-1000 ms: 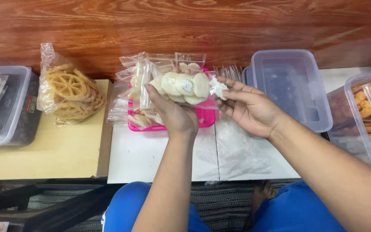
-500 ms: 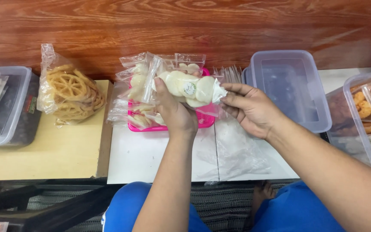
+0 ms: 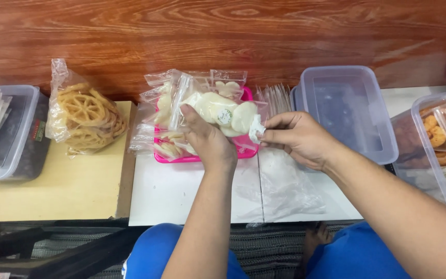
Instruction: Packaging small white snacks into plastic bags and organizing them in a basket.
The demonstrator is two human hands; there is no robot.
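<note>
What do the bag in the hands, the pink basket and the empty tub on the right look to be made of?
Bag: thin clear plastic film, glossy and creased. Pink basket: apparently rigid moulded plastic, with a bright uniform colour. Empty tub: translucent, faintly frosted plastic with rounded moulded corners.

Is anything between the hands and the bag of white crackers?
No, nothing is. The left hand grips the cracker bag from below, and the right hand pinches its end. Both touch the bag directly, above the pink basket.

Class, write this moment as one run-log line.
left hand: holds bag of white crackers | right hand: pinches bag's end | below: pink basket | left: bag of wheel snacks
</note>
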